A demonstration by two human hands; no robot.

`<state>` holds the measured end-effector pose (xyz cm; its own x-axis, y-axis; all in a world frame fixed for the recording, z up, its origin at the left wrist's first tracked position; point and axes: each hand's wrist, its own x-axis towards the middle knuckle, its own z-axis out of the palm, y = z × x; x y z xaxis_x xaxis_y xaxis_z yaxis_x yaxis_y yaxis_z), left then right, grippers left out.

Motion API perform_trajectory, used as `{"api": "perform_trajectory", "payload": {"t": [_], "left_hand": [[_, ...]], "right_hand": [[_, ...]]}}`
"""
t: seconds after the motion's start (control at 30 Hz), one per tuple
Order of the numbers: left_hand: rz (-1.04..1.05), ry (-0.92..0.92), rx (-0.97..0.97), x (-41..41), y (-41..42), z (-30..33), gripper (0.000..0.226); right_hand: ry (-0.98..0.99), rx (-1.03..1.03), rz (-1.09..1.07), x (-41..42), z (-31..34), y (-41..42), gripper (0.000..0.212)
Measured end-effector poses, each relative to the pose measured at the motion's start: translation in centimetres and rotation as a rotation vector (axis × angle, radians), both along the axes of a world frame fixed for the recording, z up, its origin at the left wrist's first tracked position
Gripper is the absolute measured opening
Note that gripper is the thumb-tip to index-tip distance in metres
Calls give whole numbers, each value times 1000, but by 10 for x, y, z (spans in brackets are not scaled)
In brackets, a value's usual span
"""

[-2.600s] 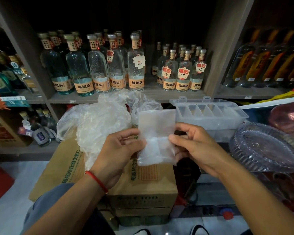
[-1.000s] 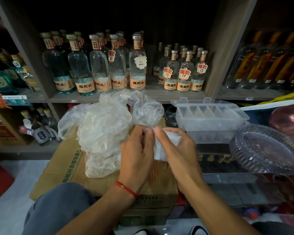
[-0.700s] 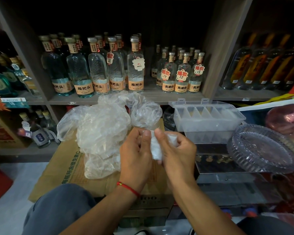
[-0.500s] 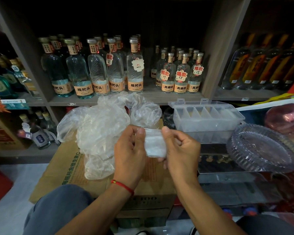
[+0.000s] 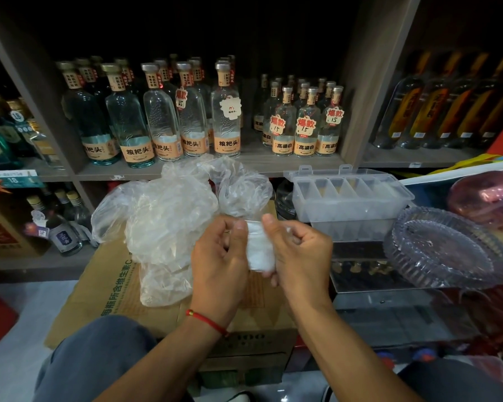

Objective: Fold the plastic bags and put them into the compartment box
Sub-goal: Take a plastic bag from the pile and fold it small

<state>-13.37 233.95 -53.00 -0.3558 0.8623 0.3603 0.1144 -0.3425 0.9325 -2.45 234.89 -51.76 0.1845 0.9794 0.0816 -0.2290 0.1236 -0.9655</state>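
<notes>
A small folded plastic bag is held upright between both hands, above a cardboard carton. My left hand pinches its left edge with thumb and curled fingers. My right hand grips its right edge, thumb on top. A loose heap of crumpled clear plastic bags lies on the carton just left of my hands. The clear compartment box stands open to the right, behind my right hand, with several divided slots.
The cardboard carton serves as the work surface. Glass liquor bottles fill the shelf behind. A ribbed clear plate and a pink dish sit at the right. My knees show at the bottom.
The bag went from a wide flat sheet held apart to a narrow folded strip. My hands have come close together, and the strip now stands taller between them.
</notes>
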Motion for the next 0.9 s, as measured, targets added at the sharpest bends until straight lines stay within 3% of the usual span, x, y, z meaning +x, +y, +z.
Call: {"api": "perform_trajectory", "payload": {"t": [0.2,0.3,0.4,0.47,0.63,0.77,0.9], "left_hand": [[3,35,-5,-6,1,-2,25],[-10,26,-42,-12,2,-1,25],[-36,55,-76,-11,-1,-1,23],[-66,26,-116,-9,-2,-1,26],[-250,-89,-170,-11,-5,-1,41],[-193,-93,-167,-11,-3,-4,23],[-149,-36,-137,-17,-1,-3,23]], "right_hand": [[-105,48,-105,8,-3,6,44],[-88,-46,36,12,-1,9,53],[-67,-68,286,7,1,7,26],[-91,-25,243,4,1,6,5],[-109,25,133,10,3,10,6],[-125,-3,144,13,3,12,7],[-133,-23,148,18,2,12,7]]}}
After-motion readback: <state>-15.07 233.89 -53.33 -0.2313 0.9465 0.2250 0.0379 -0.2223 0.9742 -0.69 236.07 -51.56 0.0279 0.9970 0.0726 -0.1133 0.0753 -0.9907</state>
